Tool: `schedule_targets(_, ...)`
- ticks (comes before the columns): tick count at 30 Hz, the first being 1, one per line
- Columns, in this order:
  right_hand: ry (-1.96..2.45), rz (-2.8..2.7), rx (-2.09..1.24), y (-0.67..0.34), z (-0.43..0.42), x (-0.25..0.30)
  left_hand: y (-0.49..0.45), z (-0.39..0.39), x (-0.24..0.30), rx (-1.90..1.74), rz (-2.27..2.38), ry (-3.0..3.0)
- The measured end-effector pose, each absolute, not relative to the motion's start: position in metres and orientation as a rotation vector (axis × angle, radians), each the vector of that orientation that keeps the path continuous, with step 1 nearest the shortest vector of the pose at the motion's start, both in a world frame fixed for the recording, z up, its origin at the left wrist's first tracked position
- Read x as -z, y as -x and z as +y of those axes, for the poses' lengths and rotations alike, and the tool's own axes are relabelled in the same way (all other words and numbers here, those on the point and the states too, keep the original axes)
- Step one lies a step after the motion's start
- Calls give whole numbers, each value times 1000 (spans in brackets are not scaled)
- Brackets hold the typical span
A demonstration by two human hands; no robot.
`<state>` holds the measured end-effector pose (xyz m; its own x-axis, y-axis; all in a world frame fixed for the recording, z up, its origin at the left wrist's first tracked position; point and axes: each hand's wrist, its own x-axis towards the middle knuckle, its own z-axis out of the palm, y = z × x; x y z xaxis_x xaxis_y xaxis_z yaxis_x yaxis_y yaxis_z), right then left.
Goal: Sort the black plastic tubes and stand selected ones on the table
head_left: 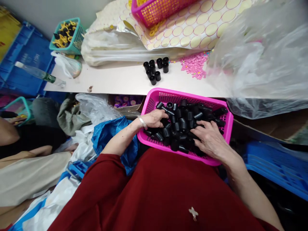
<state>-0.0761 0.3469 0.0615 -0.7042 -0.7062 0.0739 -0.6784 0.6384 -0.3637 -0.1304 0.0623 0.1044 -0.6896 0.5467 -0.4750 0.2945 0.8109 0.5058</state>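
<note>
Left hand (156, 118) among black cylinders (183, 124); right hand (210, 137) too

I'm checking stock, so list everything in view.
Black pieces: many, black, front basket and table
Front basket: one, pink, table edge
Rear basket: one, pink, table back
Small basket: one, teal, upper left
Tiny bits: many, mostly pink, table
Patterned sheet: one, cream, under rear basket
Plastic bags: several, clear, both sides
Bottle: one, clear, left
Crates: several, mostly blue, both sides
Table: one, white, centre
Co-worker: one, left edge
Left hand, right hand: one each, in front basket
</note>
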Motion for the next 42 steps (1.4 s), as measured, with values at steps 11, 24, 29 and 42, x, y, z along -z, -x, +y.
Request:
schedule_targets(11, 151, 2083, 2203, 65, 322, -71, 104, 69, -104, -1953, 1764, -16)
schedule_targets(24, -178, 1372, 2334, 66, 310, -81, 106, 92, -103, -1475, 2384, -219)
schedule_targets(29, -173, 1503, 2451, 72, 329, -76, 116, 101, -108, -764, 2639, -731)
schedule_targets(42, -173, 1498, 2453, 67, 354, -55, 128, 151, -90, -176, 2357, -1233)
